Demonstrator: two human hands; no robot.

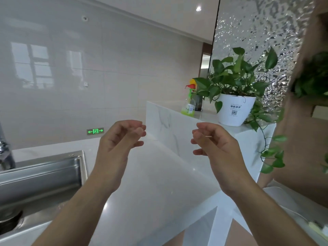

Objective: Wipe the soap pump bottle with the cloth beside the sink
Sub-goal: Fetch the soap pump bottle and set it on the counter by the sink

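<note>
Head view: left hand (122, 137) and right hand (214, 141) hang above the white counter (159, 183), fingers loosely curled, grasping nothing. Soap bottle (189, 105) stands far back on the ledge (245, 134), beside the potted plant (234, 110); sink (42, 174) lies left.

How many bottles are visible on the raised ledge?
1: a green-tinted bottle with a red and yellow top stands at the ledge's far end, left of the white plant pot. Leaves could hide others.
</note>
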